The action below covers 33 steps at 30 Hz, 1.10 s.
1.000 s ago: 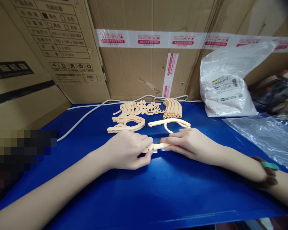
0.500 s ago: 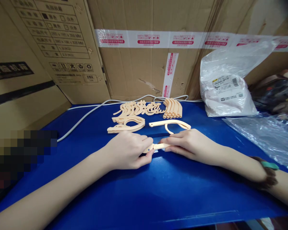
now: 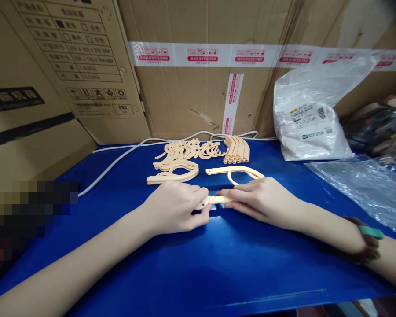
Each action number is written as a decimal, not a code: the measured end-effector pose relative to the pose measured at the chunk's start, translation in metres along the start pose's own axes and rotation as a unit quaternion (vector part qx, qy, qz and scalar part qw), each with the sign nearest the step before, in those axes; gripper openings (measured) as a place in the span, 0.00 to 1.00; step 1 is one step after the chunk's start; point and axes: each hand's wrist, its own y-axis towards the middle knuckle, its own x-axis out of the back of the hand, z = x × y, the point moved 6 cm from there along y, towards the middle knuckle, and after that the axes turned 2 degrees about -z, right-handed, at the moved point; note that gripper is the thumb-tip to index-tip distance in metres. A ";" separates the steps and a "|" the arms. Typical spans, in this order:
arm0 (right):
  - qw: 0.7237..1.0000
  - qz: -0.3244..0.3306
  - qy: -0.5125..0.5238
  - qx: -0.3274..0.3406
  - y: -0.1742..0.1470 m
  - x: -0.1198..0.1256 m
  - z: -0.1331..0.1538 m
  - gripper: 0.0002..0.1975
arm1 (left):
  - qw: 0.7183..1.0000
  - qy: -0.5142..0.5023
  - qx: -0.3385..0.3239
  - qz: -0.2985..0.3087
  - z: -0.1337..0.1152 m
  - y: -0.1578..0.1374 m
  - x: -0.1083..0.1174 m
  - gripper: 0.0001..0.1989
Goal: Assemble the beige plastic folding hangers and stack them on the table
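Note:
My left hand (image 3: pixel 176 207) and my right hand (image 3: pixel 260 198) meet at the middle of the blue table (image 3: pixel 218 264), each pinching one end of a small peach plastic piece (image 3: pixel 213 200) held low over the surface. A dark dot shows on the piece near my left thumb. Just behind my right hand lies a single curved peach hook part (image 3: pixel 237 171). Behind my left hand sits a short stack of peach curved parts (image 3: pixel 174 171). Further back lie a tangled pile of peach parts (image 3: pixel 191 149) and a neat row of curved strips (image 3: pixel 238 149).
Cardboard boxes (image 3: pixel 198 66) wall in the back and left. A white cable (image 3: pixel 119 158) runs along the table's rear. A white plastic bag with labels (image 3: pixel 310 123) and a clear plastic bag (image 3: pixel 363 185) lie at the right. A blurred patch covers the left edge.
Both hands stay on the small piece and have shifted barely. The view has tilted slightly.

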 end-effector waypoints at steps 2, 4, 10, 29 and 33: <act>1.000 -0.013 -0.017 0.003 0.000 0.002 0.001 0.16 | 1.000 0.003 0.004 -0.008 0.000 0.000 0.001 0.12; 0.999 -0.027 -0.032 0.006 0.001 0.004 0.002 0.16 | 1.000 0.009 0.006 -0.013 0.001 0.000 0.003 0.13; 0.998 -0.047 -0.042 0.016 0.003 0.008 0.004 0.15 | 1.000 0.012 0.002 -0.006 0.004 0.000 0.002 0.17; 0.987 -0.113 0.043 -0.102 0.000 0.022 -0.042 0.12 | 0.999 0.032 0.035 -0.022 0.010 -0.001 0.008 0.17; 0.992 -0.070 0.044 -0.094 0.001 0.018 -0.042 0.14 | 0.999 0.024 0.034 -0.015 0.010 -0.001 0.008 0.17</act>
